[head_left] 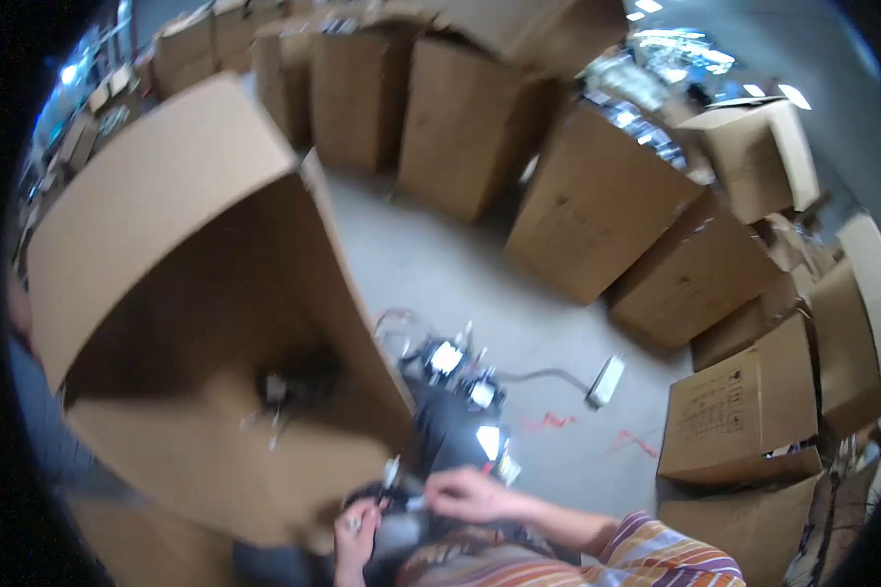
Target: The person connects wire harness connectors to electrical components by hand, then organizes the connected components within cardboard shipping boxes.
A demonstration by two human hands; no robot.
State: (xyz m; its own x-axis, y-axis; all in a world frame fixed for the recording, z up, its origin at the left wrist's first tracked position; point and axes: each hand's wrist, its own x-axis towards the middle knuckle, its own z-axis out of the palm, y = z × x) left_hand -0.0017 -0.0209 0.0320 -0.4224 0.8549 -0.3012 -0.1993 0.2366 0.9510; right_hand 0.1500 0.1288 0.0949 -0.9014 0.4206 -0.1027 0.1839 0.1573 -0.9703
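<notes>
Both hands meet low in the view over a dark heap of bagged parts (460,430) on the grey floor (440,264). The left hand (357,536) is closed, its fingers curled around a thin pale stick-like piece (390,476) that rises just above the fist. The right hand (470,494), coming from a striped sleeve (646,553), reaches leftward with its fingertips pinched together on a small pale item (416,504) just beside the left fist; what that item is cannot be told through the blur. Left of the grip tilts a big open cardboard box (186,293) with a few small parts inside. Beyond the hands stand rows of closed cartons (597,215), and a white adapter with cable (605,382) lies to the right.
</notes>
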